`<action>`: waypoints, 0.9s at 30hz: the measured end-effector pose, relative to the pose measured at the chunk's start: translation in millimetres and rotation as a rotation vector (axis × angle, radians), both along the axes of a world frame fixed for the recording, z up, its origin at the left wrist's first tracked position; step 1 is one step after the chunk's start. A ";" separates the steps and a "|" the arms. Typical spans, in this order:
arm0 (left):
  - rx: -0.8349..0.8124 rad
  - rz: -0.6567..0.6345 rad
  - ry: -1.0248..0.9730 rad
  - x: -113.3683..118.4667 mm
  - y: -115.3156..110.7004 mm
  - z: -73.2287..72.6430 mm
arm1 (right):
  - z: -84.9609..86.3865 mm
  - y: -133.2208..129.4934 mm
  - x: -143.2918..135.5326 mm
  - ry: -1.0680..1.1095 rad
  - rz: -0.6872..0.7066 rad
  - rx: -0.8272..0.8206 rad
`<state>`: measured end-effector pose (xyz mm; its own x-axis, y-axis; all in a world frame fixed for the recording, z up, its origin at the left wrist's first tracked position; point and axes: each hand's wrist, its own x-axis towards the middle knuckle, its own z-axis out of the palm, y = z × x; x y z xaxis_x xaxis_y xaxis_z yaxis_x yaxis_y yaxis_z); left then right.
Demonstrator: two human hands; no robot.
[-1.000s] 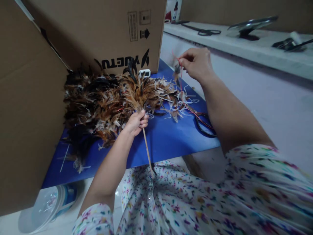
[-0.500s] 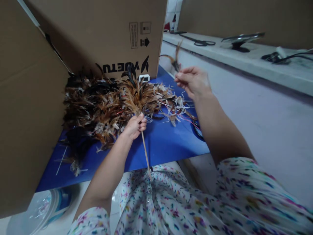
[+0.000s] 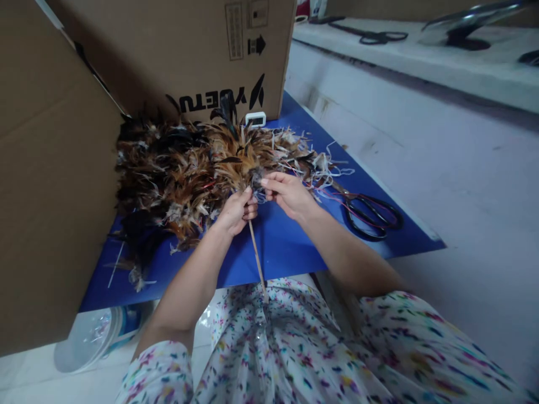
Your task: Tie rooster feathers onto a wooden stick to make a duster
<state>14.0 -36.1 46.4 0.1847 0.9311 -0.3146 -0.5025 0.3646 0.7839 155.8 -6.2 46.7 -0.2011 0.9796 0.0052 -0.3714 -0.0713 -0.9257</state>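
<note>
My left hand (image 3: 240, 211) is closed around the thin wooden stick (image 3: 257, 255) of a feather duster, just under its brown and black feathers (image 3: 236, 151). The stick's lower end reaches down to my lap. Close by on the right, my right hand (image 3: 288, 193) pinches a small feather (image 3: 256, 177) with a grey fluffy base against the duster's neck. A big heap of brown, black and white feathers (image 3: 168, 174) lies behind and to the left of my hands.
Black-handled scissors (image 3: 370, 216) rest on the blue table (image 3: 295, 252) at the right. Cardboard boxes (image 3: 50, 185) wall the left and back. A small white device (image 3: 255, 119) stands behind the feathers. More scissors (image 3: 379, 37) lie on the ledge; a bucket (image 3: 90, 339) is below the table.
My right hand has come down and left from above the ledge side, bringing the feather to the duster's neck. My left hand keeps its hold. The view has shifted, showing the scissors fully.
</note>
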 end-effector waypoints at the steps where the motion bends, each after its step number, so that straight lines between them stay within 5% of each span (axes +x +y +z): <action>1: -0.006 0.005 -0.001 0.3 -0.2 0.3 | -1.3 0.3 0.5 0.000 0.003 -0.004; 17: -0.085 -0.129 -0.097 -0.2 1.4 5.3 | 4.7 -8.9 -0.7 -0.120 0.107 -0.063; 27: -0.059 -0.091 -0.067 4.3 0.8 0.0 | 11.4 -20.5 -9.3 -0.254 -0.047 0.179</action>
<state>18.4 -35.2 46.3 0.2906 0.8897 -0.3521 -0.5159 0.4556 0.7255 146.5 -26.8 58.1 -0.1722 0.9759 0.1341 -0.1255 0.1133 -0.9856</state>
